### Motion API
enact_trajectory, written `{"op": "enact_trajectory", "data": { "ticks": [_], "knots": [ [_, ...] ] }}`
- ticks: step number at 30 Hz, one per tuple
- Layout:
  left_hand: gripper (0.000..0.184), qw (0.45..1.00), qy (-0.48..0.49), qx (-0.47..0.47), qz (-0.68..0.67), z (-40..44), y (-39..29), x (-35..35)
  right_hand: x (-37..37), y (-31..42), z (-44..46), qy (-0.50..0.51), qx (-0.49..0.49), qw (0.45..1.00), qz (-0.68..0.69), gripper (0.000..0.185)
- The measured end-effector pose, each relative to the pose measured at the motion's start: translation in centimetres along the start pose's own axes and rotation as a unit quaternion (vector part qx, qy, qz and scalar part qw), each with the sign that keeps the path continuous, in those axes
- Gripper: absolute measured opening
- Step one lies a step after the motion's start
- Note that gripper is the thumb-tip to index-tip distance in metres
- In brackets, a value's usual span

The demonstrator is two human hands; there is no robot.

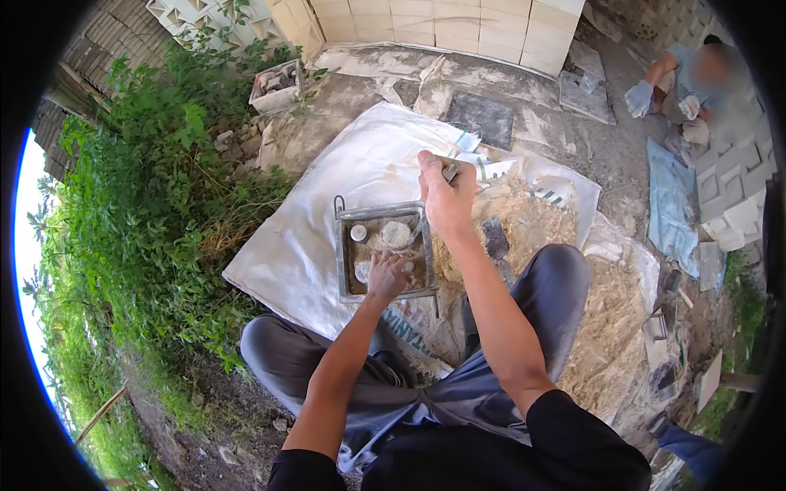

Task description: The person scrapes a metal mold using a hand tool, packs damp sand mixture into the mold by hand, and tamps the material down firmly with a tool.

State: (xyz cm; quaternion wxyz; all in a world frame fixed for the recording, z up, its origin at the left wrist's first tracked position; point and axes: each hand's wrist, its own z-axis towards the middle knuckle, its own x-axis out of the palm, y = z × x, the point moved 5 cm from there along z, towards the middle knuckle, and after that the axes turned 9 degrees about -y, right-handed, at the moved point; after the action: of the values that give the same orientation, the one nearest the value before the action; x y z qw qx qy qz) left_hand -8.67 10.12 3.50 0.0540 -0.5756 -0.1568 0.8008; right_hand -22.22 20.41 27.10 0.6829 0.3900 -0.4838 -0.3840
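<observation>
Counting one left hand (389, 278), one right hand (449, 195), one tool (449, 173); one dark frame (343, 258), four pale pieces (396, 235) visible inside; one rubble box (277, 101); two gloved hands (639, 99) farther off.

sheet (282, 237): white woven-looking plastic, faint sheen | frame (341, 255): dark metal-looking, matt | fill (375, 231): sandy, grainy | disc (396, 235): chalky, matt | tool (449, 173): metal-looking, grey | heap (536, 225) near sheet's right edge: rough, powdery | slab (481, 120) beyond far edge: matt | trousers (561, 282): smooth cloth, slight gloss
</observation>
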Motion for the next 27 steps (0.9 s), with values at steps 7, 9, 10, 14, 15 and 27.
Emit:
{"op": "enact_trajectory", "data": {
  "ticks": [7, 9, 10, 14, 15, 27],
  "knots": [
    [0.058, 0.996, 0.067, -0.057, 0.022, -0.2, 1.1, 0.0, 0.8, -3.4, -0.6, 0.117, 0.076, 0.990, -0.004, 0.041],
    [0.068, 0.990, 0.097, -0.064, 0.078, -0.7, 1.8, -0.9, 1.2, -4.8, -0.9, 0.145, 0.059, 0.987, -0.024, 0.039],
    [0.077, 0.980, 0.130, -0.073, 0.135, -1.0, 2.4, -1.1, 1.2, -5.5, -0.8, 0.150, 0.058, 0.987, -0.026, 0.039],
    [0.078, 0.981, 0.148, -0.097, 0.078, -0.8, 3.8, -0.5, 1.2, -6.9, -0.7, 0.065, 0.031, 0.997, 0.009, 0.046],
    [0.078, 0.982, 0.140, -0.104, 0.078, -0.9, 4.3, -0.2, 0.4, -6.9, -1.2, 0.029, 0.014, 0.999, -0.040, 0.049],
    [0.111, 0.975, 0.178, -0.071, 0.115, 0.7, 4.9, 0.3, -1.1, -8.5, -0.3, -0.083, 0.001, 0.996, -0.042, 0.049]
  ]
}}
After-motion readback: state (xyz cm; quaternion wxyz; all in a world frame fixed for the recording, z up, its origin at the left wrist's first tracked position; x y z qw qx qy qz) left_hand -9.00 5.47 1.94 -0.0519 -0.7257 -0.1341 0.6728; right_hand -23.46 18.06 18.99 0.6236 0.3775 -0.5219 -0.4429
